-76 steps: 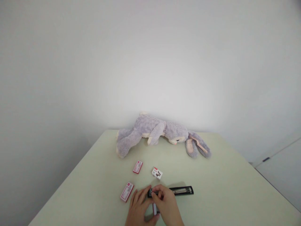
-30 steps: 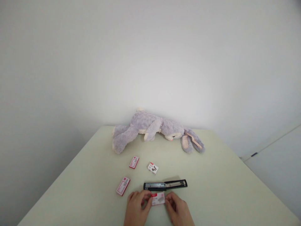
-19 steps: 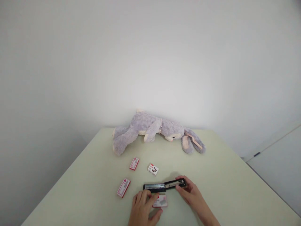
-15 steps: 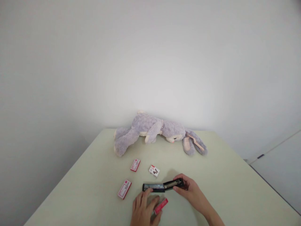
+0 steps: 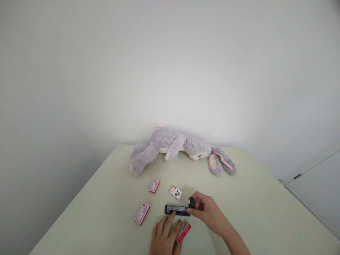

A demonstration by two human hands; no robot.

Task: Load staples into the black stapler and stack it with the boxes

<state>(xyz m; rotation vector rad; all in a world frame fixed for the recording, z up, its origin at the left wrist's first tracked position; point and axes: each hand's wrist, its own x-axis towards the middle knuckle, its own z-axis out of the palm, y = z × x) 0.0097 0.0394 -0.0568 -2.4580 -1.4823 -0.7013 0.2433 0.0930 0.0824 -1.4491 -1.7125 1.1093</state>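
A black stapler (image 5: 180,209) lies opened out on the table, its metal staple channel showing along the base. My right hand (image 5: 210,213) pinches the raised top arm at the stapler's right end, and the fingers hide much of that arm. One fingertip of my left hand (image 5: 163,236) rests at the front edge of the base. The same hand keeps a small red-and-white staple box (image 5: 184,233) between thumb and fingers, tilted, just in front of the stapler.
Two red-and-white boxes (image 5: 142,213) (image 5: 154,185) lie left of the stapler. Behind it is a small white box (image 5: 175,192) with a dark picture. A grey plush rabbit (image 5: 170,141) lies on its side along the back of the pale table (image 5: 92,212), by the wall.
My right hand has moved left and lifted the stapler's top arm from lying outstretched to standing up near the hinge. My left hand still keeps the staple box, which has turned slightly.
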